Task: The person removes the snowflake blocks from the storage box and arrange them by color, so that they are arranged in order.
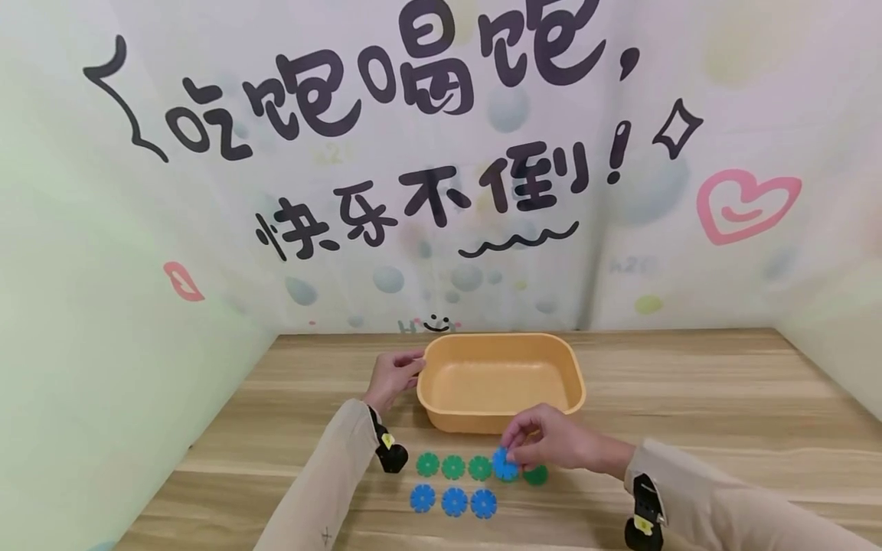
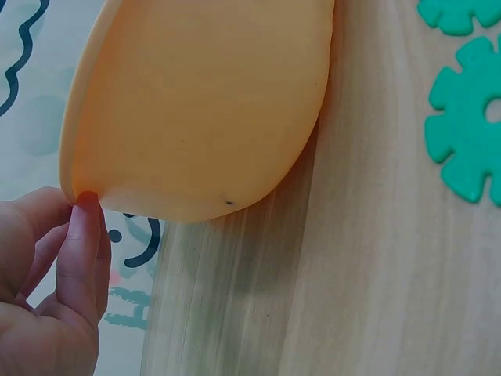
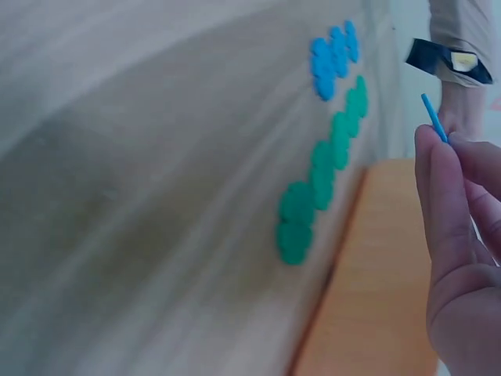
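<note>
My left hand (image 1: 394,375) pinches the left rim of an orange plastic basin (image 1: 468,423); the left wrist view has the thumb and fingers (image 2: 82,251) on that rim. Between the thumb and fingertips of my right hand (image 1: 551,444) is a blue notched disc (image 1: 505,464), a snowflake-like plastic piece. It appears edge-on in the right wrist view (image 3: 434,119), raised off the table. Below it lies a row of green notched discs (image 1: 453,467), partly covered by the right hand and the held disc. Three blue notched discs (image 1: 454,502) form a second row, nearer to me.
The basin's inside shows only its bare floor. Under everything is a wood-grain table (image 1: 696,428), its far edge against a printed white cloth backdrop (image 1: 441,291). A pale wall (image 1: 103,344) stands at the left. Both wrists wear dark straps (image 1: 391,453).
</note>
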The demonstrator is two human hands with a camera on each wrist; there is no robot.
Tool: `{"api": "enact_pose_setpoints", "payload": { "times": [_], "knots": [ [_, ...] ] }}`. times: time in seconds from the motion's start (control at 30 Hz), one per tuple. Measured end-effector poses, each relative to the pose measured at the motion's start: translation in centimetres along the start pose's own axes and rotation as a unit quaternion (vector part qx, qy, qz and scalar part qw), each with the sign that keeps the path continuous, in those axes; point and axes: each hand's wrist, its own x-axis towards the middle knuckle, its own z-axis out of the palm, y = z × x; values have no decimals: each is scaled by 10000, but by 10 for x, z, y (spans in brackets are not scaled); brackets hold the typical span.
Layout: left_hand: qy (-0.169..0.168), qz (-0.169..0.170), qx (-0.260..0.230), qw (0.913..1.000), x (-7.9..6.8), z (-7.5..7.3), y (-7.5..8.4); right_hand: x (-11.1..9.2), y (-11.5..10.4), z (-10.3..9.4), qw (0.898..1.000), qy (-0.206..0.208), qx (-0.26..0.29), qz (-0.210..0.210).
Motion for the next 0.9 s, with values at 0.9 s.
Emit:
{"api": "enact_pose_setpoints", "payload": {
  "times": [0.9],
  "knots": [
    [29, -110, 121, 9999, 2, -1, 1, -8, 26, 19, 9993, 192, -315, 68]
  ]
}}
